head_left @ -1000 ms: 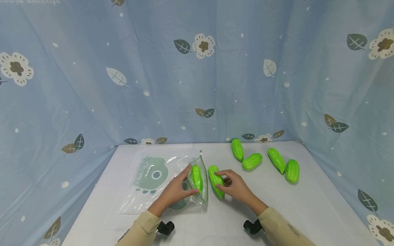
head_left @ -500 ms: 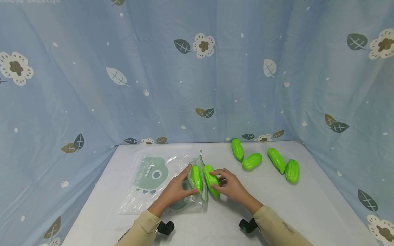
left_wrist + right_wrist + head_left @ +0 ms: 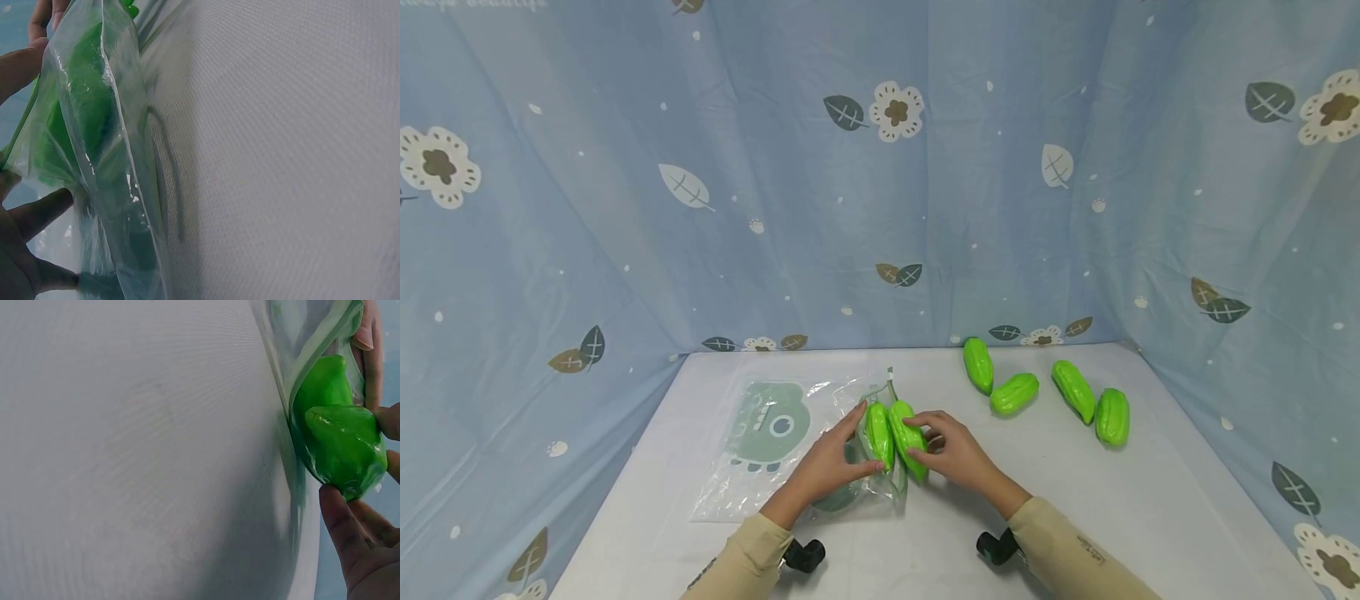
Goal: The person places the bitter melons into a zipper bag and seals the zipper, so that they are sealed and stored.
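In the head view a clear plastic bag (image 3: pixel 730 492) with a green print lies on the white table, its mouth toward the right. My left hand (image 3: pixel 829 467) holds the mouth apart with thumb and fingers, around one green ridged fruit (image 3: pixel 878 433) inside. My right hand (image 3: pixel 958 454) grips a second green fruit (image 3: pixel 907 433) at the mouth, beside the first one. In the right wrist view this fruit (image 3: pixel 347 440) sits against the bag's green rim (image 3: pixel 312 356), with fingertips around its end. Through the plastic, green shows in the left wrist view, near my left hand (image 3: pixel 25 250).
Several more green fruits lie at the back right of the white table (image 3: pixel 1037 500), among them one upright-lying fruit (image 3: pixel 978 365) and one at the far right (image 3: pixel 1112 417). A blue patterned curtain (image 3: pixel 805 208) surrounds the table's back and sides.
My right hand has moved left with its green fruit, from beside the bag to its mouth, against the first fruit. My left hand has stayed in place.
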`<state>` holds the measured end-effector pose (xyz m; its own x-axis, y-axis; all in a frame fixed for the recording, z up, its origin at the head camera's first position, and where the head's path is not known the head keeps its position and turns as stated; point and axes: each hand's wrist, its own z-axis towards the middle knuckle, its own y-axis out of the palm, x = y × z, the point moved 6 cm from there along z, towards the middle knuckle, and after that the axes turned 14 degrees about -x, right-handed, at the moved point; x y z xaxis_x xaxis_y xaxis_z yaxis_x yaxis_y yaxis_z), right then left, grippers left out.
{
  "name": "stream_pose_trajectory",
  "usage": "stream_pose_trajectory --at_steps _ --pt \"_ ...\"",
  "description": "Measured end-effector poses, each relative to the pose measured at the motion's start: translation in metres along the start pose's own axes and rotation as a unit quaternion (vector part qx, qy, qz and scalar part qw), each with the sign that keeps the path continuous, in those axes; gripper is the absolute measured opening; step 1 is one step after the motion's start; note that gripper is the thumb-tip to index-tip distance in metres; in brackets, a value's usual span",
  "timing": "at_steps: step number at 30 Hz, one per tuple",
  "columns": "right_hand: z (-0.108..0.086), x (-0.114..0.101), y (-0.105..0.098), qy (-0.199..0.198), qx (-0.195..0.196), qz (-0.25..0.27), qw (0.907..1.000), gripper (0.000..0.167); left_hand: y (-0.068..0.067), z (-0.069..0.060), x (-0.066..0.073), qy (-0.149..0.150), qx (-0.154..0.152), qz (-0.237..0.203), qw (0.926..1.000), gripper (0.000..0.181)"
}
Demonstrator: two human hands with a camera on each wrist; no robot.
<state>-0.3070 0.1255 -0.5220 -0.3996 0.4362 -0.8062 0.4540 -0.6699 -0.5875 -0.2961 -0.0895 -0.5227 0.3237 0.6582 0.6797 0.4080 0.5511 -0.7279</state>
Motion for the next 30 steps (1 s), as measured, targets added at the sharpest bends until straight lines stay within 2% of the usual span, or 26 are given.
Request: stream_pose_trajectory --at_steps 7,19,23,27,30 --pt "0.003 0.000 0.001 0.015 -0.006 -0.003 0.9999 0.044 -0.001 0.001 0.001 0.004 0.004 0.003 1.0000 0.106" --pt "0.006 -0.001 0.002 0.009 -0.011 -0.002 0.9999 0.045 -0.006 0.002 0.004 -0.003 0.005 -0.017 0.9998 0.103" --pt "0.007 -0.002 0.003 0.010 -0.015 -0.005 0.9998 0.046 -0.007 0.002 0.003 -0.014 0.026 -0.033 0.9990 0.094" --pt "0.007 -0.004 0.004 0.004 -0.018 -0.006 0.9998 0.046 -0.010 0.002 0.004 -0.013 0.067 -0.052 0.9963 0.084" --pt "0.008 -0.006 0.004 0.001 -0.019 -0.003 0.9998 0.046 -0.010 0.002 0.004 -0.013 0.083 -0.055 0.9949 0.081"
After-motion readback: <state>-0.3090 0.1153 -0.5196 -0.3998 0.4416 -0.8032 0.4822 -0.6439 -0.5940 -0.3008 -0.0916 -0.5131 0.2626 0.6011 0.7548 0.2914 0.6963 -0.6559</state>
